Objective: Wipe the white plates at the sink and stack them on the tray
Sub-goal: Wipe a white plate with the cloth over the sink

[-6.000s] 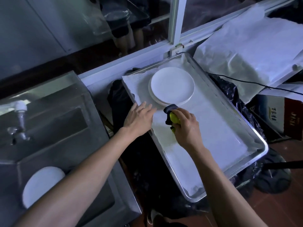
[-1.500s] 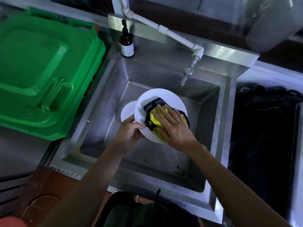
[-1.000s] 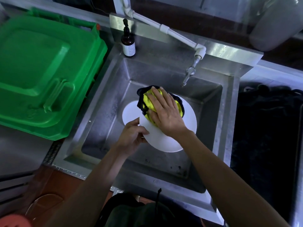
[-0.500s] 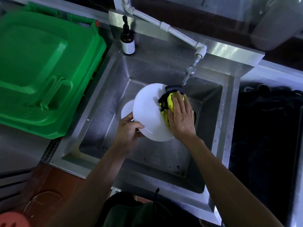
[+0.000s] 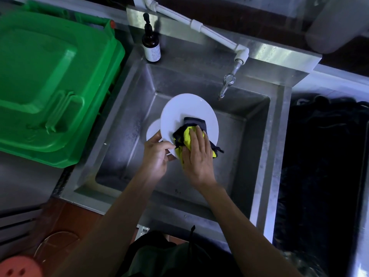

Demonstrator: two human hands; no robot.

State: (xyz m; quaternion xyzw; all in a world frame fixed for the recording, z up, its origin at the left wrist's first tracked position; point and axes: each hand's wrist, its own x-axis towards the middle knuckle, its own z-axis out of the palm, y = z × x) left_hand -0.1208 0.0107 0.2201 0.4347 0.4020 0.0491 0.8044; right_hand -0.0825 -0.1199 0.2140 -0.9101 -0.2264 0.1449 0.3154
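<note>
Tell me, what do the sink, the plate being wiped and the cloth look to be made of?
Sink: brushed stainless steel, grey with dull streaky reflections. Plate: smooth plain white, ceramic or melamine; the look cannot settle which. Cloth: soft crumpled fabric, yellow with dark edging, perhaps microfibre.

A: What hides the second plate (image 5: 152, 128)?
B: The held plate (image 5: 187, 110) covers most of it; only an edge shows.
A: The bottle (image 5: 151, 45) label?
B: Too small to read.

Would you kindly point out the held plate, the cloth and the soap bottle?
held plate (image 5: 185, 108), head view, bare upper face.
cloth (image 5: 187, 134), head view, yellow fold beside the fingers.
soap bottle (image 5: 151, 44), head view, brown body above the label.
</note>
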